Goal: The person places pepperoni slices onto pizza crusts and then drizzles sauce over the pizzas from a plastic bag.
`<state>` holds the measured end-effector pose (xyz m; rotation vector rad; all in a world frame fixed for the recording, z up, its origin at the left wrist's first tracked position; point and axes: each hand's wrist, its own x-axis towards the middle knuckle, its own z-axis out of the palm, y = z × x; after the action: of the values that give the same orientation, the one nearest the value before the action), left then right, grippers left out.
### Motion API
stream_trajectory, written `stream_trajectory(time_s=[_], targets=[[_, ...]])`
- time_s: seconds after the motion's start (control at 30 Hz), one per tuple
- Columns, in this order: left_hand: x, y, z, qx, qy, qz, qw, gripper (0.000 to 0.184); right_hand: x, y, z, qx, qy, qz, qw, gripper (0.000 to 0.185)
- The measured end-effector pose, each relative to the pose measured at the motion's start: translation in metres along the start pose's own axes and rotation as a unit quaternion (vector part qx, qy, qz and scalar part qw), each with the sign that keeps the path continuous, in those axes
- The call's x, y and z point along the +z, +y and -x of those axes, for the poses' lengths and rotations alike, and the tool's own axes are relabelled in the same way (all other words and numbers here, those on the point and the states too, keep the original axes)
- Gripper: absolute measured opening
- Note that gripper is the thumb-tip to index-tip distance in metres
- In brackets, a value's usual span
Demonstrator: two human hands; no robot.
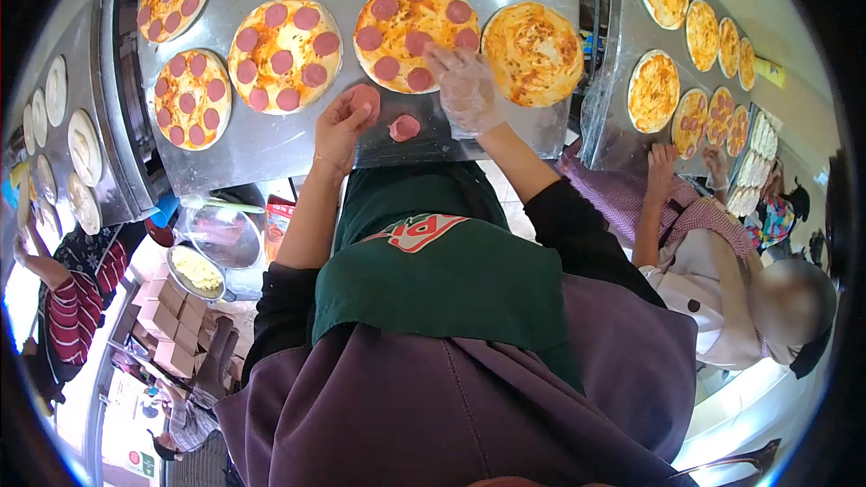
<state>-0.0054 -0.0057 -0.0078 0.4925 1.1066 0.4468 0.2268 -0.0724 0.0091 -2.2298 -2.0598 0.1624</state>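
My left hand (345,124) is bare and closed round a small stack of pepperoni slices (364,100), just below the front row of pizzas. My right hand (466,88), in a clear plastic glove, is over the lower right edge of a pepperoni pizza (410,36), its fingertips near the slices there; whether they pinch anything is hidden. Between my hands a few more pepperoni slices (404,128) lie on the metal table (298,140). To the right of my gloved hand is a sauced pizza (532,54) without pepperoni.
Other pepperoni pizzas (284,56) fill rows on the table. At right, a co-worker (713,243) reaches to another table (606,117) with pizzas. Dough rounds lie on a table (113,162) at left, near another person (77,307). A bowl (221,283) of shredded cheese stands lower left.
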Motion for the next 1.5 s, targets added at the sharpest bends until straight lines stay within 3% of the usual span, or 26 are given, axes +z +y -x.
stream_trajectory(time_s=[0.07,0.17,0.3,0.5,0.57,0.6,0.67,0.9,0.97,1.1,1.17,1.3,1.37,1.5], targets=[[0.001,-0.002,0.002,0.003,0.0,-0.024,1.0,0.043,-0.002,-0.004,-0.011,-0.059,-0.049,0.02,0.997,0.047],[0.009,0.003,0.01,0.04,-0.034,-0.051,0.997,0.046,0.007,-0.003,-0.019,-0.033,-0.114,0.0,0.993,0.048],[0.018,0.006,0.013,0.052,-0.041,-0.066,0.996,0.048,0.005,0.004,-0.019,-0.035,-0.107,0.0,0.994,0.047],[0.035,0.01,0.01,0.081,-0.066,-0.082,0.991,0.041,0.001,0.011,-0.007,-0.042,0.041,-0.02,0.998,0.043],[0.042,0.011,0.007,0.116,-0.079,-0.082,0.987,0.037,-0.01,0.007,-0.005,0.008,0.021,-0.148,0.989,0.035],[0.043,0.01,0.004,0.117,-0.08,-0.082,0.987,0.037,-0.015,0.004,-0.004,0.008,0.022,-0.147,0.989,0.035],[0.047,0.009,0.0,0.119,-0.097,-0.12,0.981,0.04,-0.023,-0.005,-0.002,0.015,0.117,-0.332,0.936,0.037],[0.077,0.012,0.003,0.15,-0.12,-0.195,0.962,0.043,-0.041,-0.012,0.005,-0.007,0.132,-0.342,0.93,0.033],[0.083,0.014,0.003,0.092,-0.107,-0.197,0.97,0.046,-0.038,-0.008,0.009,0.015,0.143,-0.327,0.934,0.027],[0.098,0.019,0.002,0.077,-0.112,-0.279,0.95,0.049,-0.04,0.0,0.014,0.019,0.125,-0.318,0.94,0.028],[0.103,0.015,-0.002,0.189,-0.143,-0.336,0.911,0.047,-0.036,0.004,0.019,0.072,0.154,-0.37,0.914,0.03],[0.115,0.011,-0.009,0.178,-0.164,-0.312,0.919,0.045,-0.055,0.008,0.022,0.131,0.198,-0.419,0.877,0.039],[0.121,0.005,-0.012,0.198,-0.208,-0.221,0.932,0.044,-0.053,0.017,0.024,0.155,0.193,-0.43,0.868,0.038],[0.134,0.001,-0.017,0.152,-0.218,-0.182,0.947,0.044,-0.056,0.037,0.029,0.111,0.17,-0.412,0.888,0.038]])
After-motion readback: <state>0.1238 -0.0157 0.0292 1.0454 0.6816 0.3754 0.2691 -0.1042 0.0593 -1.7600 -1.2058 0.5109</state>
